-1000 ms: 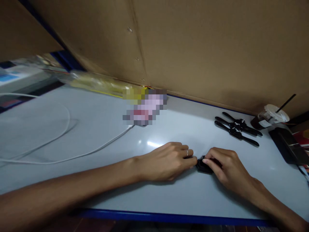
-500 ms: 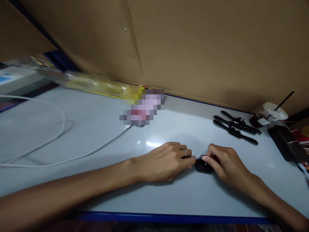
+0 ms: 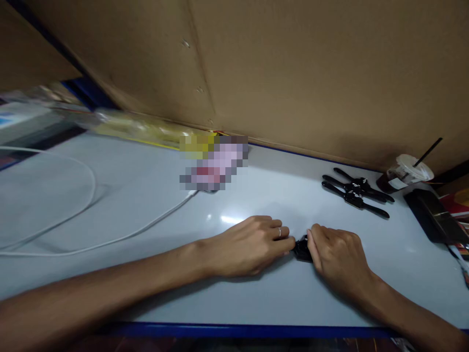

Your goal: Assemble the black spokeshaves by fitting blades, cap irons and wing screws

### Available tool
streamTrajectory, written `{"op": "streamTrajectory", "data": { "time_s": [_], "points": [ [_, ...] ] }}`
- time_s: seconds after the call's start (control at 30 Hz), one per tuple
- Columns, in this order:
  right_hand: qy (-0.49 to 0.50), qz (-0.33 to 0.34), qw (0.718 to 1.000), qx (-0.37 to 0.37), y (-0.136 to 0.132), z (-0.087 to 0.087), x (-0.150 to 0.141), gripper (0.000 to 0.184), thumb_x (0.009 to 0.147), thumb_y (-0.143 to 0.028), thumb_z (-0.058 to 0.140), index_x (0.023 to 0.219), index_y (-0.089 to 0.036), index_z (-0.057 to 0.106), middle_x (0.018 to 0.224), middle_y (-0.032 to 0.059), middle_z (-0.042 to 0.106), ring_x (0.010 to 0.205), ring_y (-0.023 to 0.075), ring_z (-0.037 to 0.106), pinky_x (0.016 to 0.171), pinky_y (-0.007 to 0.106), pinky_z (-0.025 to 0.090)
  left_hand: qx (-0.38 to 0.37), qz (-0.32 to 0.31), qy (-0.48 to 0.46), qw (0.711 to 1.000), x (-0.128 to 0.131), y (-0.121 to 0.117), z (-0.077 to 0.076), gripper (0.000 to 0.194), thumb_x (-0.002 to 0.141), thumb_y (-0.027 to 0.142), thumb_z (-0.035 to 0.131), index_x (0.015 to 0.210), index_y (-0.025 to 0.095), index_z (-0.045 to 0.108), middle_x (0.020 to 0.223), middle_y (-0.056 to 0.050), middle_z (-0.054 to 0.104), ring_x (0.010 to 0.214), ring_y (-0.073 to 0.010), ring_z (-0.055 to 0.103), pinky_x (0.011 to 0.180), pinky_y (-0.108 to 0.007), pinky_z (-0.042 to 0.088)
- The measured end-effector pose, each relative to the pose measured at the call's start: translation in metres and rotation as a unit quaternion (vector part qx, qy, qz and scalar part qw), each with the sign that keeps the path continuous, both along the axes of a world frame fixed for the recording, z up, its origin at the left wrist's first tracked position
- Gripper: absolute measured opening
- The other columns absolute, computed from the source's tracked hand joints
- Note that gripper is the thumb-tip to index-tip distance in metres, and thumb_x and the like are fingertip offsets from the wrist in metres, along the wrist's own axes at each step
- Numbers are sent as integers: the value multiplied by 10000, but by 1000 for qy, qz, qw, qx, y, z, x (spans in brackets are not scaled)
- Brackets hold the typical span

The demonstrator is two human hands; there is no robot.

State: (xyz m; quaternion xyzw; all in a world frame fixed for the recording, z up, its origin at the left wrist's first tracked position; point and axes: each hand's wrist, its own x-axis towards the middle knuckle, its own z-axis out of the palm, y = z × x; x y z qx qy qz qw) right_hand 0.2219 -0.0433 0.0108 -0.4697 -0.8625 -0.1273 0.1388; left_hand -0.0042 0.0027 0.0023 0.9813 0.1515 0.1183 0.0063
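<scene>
A black spokeshave lies low over the white table, between my two hands. My left hand, with a ring on one finger, is closed at its left end and hides that handle. Around the right end, my right hand is wrapped with the thumb toward the tool's middle. Only the dark central body shows between them. Farther back on the right lie more black spokeshaves, side by side, with bright metal at their middles.
A lidded drink cup with a black straw stands at the back right, near a dark box-like object. A pixelated phone-like object with a white cable lies at the back, beside yellow plastic-wrapped material. A cardboard wall rises behind.
My right hand has gone from pinching at the spokeshave's central part to wrapping round its right end. My left hand keeps its hold. The view has shifted slightly.
</scene>
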Motion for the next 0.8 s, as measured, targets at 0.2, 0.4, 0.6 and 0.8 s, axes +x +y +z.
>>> {"op": "streamTrajectory", "data": {
  "time_s": [0.2,0.4,0.6,0.8],
  "points": [
    [3,-16,1000,0,-1,1,0,354,981,-139,417,672,-170,588,503,12,592,393,125,480,492,307,177,4,0,-5,1000,0,1,-1,156,979,121,449,972,178,594,815,-20,645,696,-186,577,608,-350,452],
    [86,-16,995,-40,9,15,12,391,1003,-200,453,636,-174,586,573,22,609,483,129,502,527,310,242,4,-2,-19,1000,-2,0,-1,144,958,107,475,1011,182,586,830,-21,661,694,-183,581,609,-342,448],
    [225,96,945,-217,14,21,15,151,981,-233,592,926,-175,720,790,20,689,684,128,597,655,261,409,0,-6,-19,1000,-2,0,-3,157,966,96,452,1007,181,578,844,-22,659,715,-184,590,617,-336,464],
    [270,-2,898,-348,17,23,12,143,905,-134,633,782,-184,686,680,-26,677,614,104,566,626,251,401,0,-11,-22,1000,-2,0,-4,177,973,91,439,1051,173,575,853,-33,668,726,-187,602,627,-339,470]
  ]
}}
